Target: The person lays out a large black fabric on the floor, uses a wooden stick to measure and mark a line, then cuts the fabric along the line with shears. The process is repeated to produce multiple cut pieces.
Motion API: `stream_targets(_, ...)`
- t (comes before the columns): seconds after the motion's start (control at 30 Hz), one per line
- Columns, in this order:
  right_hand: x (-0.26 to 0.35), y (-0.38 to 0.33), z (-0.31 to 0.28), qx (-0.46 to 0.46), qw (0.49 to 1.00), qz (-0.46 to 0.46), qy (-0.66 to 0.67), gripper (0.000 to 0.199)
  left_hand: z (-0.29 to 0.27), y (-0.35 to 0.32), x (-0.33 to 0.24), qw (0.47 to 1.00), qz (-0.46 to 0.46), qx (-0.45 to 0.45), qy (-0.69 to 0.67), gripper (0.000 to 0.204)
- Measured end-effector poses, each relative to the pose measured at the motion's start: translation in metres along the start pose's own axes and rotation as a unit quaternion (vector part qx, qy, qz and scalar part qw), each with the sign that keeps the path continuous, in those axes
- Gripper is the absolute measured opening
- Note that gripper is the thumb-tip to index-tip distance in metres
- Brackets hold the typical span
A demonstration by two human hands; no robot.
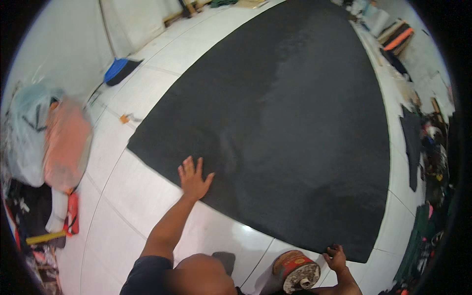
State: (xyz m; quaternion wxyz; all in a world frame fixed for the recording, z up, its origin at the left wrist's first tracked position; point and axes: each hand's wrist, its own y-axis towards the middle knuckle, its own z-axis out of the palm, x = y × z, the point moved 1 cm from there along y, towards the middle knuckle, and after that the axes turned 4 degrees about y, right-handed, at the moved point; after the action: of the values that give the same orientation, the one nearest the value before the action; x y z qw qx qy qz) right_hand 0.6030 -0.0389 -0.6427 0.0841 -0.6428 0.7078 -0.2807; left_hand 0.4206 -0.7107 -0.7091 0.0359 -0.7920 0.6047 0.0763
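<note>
A large black sheet of material point(275, 123) lies spread over the white tiled floor, its near edge running slantwise in front of me. My left hand point(195, 182) rests flat on it by the near left edge, fingers spread, holding nothing. At the near right corner, my right hand point(337, 257) has its fingers curled at the edge of the sheet, seemingly gripping it. Between my arms, closer to the right hand, stands a round can point(297, 270) with a red and orange label and a crusted pale top.
On the left are a clear plastic bag point(32, 132) and an orange wrapped bundle point(69, 142). A blue broom point(118, 70) leans by the wall. Dark fabric scraps point(413, 147) and piled items line the right side. An orange scrap point(125, 118) lies near the sheet's left corner.
</note>
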Motion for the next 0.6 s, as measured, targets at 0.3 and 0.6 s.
stream_targets(0.3,0.010,-0.005,-0.006,-0.009,0.999,0.037,0.013,0.050,-0.012,0.003,-0.022,0.997,0.066,0.035,-0.034,0.076)
stream_targets(0.6,-0.001,-0.005,-0.001,0.031,0.999,0.030,0.018,0.056,-0.035,-0.106,-0.136,0.864,0.455,0.210,-0.041,0.065)
